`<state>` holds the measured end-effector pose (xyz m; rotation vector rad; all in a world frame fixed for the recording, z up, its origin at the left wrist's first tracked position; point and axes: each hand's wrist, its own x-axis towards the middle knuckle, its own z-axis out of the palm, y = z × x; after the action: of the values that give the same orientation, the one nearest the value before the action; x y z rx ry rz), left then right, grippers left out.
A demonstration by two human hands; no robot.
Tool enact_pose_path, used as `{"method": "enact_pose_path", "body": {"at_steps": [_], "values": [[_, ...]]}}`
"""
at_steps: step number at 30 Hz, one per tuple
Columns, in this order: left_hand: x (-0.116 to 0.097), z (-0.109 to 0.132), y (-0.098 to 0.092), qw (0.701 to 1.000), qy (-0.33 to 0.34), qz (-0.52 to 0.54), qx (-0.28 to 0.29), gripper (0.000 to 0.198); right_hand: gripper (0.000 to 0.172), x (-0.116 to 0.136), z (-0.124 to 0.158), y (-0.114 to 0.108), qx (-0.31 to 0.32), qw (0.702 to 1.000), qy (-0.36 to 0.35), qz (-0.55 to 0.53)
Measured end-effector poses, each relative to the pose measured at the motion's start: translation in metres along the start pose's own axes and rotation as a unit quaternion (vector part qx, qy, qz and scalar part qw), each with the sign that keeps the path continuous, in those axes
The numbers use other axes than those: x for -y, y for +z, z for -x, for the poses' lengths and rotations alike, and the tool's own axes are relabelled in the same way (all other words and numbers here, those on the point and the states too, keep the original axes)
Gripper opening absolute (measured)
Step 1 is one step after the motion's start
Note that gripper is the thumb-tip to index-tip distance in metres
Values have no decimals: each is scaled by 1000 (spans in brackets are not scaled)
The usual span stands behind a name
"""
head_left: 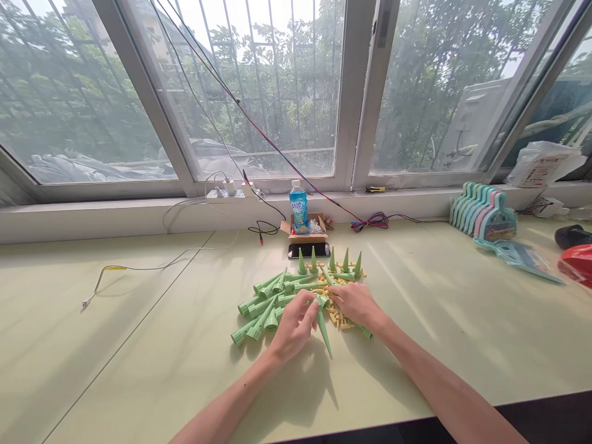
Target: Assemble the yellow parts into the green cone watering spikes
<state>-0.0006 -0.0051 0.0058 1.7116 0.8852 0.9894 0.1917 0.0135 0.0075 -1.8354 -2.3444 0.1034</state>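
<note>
My left hand (293, 327) pinches a green plastic cone (324, 336), its wide end up by my fingers and its point slanting down towards me. Beside it, my right hand (358, 302) is closed over a heap of small yellow plastic pieces (340, 319); what its fingertips hold, if anything, is hidden. To the left lies a pile of similar green cones (263, 306), wide ends mostly towards me. Several more cones stand upright in a row behind the heap, such as the green cone (302, 262) at the row's left.
Behind the row lie a black phone (308, 251) and a small cardboard box (303, 237) with a blue bottle (299, 206). A white cable (152, 267) crosses the left side. Pastel plastic pieces (485, 213), a light-blue tool (515, 256) and a red object (576, 265) sit right.
</note>
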Motion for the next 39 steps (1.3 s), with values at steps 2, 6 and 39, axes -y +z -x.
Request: {"method": "enact_pose_path", "body": {"at_steps": [2, 6, 39], "values": [[1, 0, 0, 1000, 1, 1, 3, 27, 19, 0, 0, 1, 1, 1000, 2, 5], [1, 0, 0, 1000, -6, -4, 6, 28, 15, 0, -1, 1, 7, 1000, 6, 8], [-1, 1, 2, 1000, -5, -22, 6, 27, 17, -1, -2, 5, 23, 999, 1, 26]]}}
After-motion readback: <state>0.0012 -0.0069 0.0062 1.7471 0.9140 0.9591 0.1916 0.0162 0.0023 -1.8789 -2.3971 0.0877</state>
